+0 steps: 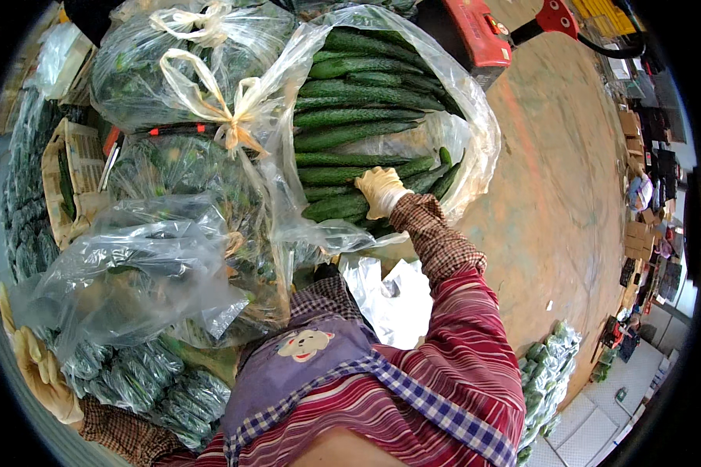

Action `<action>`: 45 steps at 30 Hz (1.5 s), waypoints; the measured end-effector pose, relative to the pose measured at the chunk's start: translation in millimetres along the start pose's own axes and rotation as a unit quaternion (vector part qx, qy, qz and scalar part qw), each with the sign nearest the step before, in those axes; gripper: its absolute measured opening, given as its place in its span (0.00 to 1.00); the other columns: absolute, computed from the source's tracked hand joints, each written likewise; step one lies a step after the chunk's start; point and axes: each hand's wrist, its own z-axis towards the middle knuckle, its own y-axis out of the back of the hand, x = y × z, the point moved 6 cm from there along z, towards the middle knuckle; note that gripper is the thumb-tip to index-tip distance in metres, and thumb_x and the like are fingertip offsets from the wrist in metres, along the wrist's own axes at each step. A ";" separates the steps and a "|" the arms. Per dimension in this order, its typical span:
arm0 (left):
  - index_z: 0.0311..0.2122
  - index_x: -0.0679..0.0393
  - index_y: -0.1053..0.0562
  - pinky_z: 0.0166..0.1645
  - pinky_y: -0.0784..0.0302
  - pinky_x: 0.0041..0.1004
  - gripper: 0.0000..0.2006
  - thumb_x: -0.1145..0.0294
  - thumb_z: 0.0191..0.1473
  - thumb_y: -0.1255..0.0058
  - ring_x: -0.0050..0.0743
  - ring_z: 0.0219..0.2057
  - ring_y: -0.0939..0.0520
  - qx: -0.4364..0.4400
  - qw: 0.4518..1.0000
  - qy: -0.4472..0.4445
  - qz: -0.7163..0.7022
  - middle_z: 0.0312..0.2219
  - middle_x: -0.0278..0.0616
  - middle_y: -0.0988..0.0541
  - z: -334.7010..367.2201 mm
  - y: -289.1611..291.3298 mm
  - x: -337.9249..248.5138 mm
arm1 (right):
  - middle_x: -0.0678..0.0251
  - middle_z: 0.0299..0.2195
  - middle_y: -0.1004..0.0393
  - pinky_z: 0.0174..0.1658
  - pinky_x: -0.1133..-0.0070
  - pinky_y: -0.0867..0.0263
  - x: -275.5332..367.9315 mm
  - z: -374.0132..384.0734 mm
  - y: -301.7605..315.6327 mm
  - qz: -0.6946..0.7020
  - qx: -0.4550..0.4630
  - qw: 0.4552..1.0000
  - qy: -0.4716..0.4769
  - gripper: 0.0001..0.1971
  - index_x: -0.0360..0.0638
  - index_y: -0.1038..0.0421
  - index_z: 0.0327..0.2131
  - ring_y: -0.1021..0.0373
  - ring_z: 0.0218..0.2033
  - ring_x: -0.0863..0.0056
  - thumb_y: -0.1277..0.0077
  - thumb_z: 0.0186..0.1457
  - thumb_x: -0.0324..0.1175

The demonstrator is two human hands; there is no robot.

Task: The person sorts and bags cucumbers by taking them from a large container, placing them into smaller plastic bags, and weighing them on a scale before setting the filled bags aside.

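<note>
A large clear plastic bag [481,148], spread wide at the top, holds rows of long dark-green cucumbers [358,117]. My right hand [382,193], in a pale glove, reaches into its near part with the fingers curled onto a cucumber [339,208]; the fingertips are partly hidden. Out at the far left edge is my gloved left hand [39,366], one finger stretched out and the others loosely bent, with nothing visible in it. It is nearest to a stack of cucumbers wrapped in clear film [132,377].
Knotted clear bags [187,70] of produce crowd the left side, with a loose plastic sheet [140,257] over the nearer one. A beige crate [82,163] stands beyond them. Red machinery [475,35] borders the bag's far right. More wrapped produce [549,373] lies on the brown floor [553,210].
</note>
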 end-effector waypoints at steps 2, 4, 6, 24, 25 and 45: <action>0.57 0.66 0.42 0.42 0.34 0.12 0.22 0.78 0.56 0.63 0.18 0.37 0.31 -0.077 0.991 -0.011 0.107 0.49 0.43 0.33 -10.0 1.3 0.1 | 0.61 0.46 0.33 0.49 0.68 0.40 0.9 2.2 1.8 -0.031 0.037 0.999 -0.005 0.31 0.47 0.34 0.49 0.38 0.51 0.65 0.38 0.37 0.40; 0.57 0.66 0.41 0.39 0.36 0.10 0.21 0.76 0.57 0.63 0.13 0.32 0.33 -0.137 0.974 -0.014 0.181 0.49 0.40 0.32 -16.1 -6.5 -9.1 | 0.61 0.46 0.32 0.48 0.68 0.40 4.5 8.7 -5.1 -0.025 0.030 0.999 0.001 0.29 0.46 0.33 0.47 0.38 0.51 0.65 0.39 0.38 0.38; 0.56 0.67 0.41 0.36 0.37 0.09 0.20 0.74 0.59 0.65 0.10 0.29 0.34 -0.089 0.992 0.026 0.080 0.47 0.38 0.30 -10.4 -14.9 -11.3 | 0.61 0.44 0.31 0.48 0.68 0.39 11.2 2.2 -2.0 -0.004 0.014 1.000 0.012 0.24 0.46 0.31 0.44 0.37 0.50 0.64 0.41 0.38 0.33; 0.54 0.66 0.37 0.35 0.36 0.12 0.21 0.63 0.59 0.60 0.09 0.28 0.33 -0.162 0.971 0.009 0.177 0.36 0.31 0.31 -75.3 20.9 -30.2 | 0.58 0.38 0.32 0.44 0.69 0.37 25.2 -40.7 46.9 -0.014 -0.219 0.969 -0.114 0.26 0.39 0.35 0.39 0.32 0.41 0.64 0.40 0.31 0.35; 0.55 0.65 0.40 0.33 0.34 0.12 0.24 0.63 0.57 0.58 0.09 0.27 0.33 -0.160 0.982 0.013 0.094 0.32 0.30 0.31 -62.2 17.2 -30.2 | 0.57 0.37 0.31 0.43 0.68 0.36 10.0 -60.5 65.6 0.055 -0.379 0.924 -0.008 0.27 0.39 0.35 0.39 0.32 0.40 0.62 0.38 0.30 0.33; 0.24 0.61 0.37 0.10 0.51 0.14 0.06 0.77 0.52 0.60 0.08 0.09 0.43 0.047 0.794 0.047 -0.604 0.16 0.31 0.38 -50.9 66.8 16.3 | 0.53 0.56 0.41 0.53 0.69 0.40 439.8 -42.0 303.5 -0.066 -0.235 0.933 0.266 0.43 0.42 0.48 0.58 0.36 0.50 0.61 0.38 0.37 0.37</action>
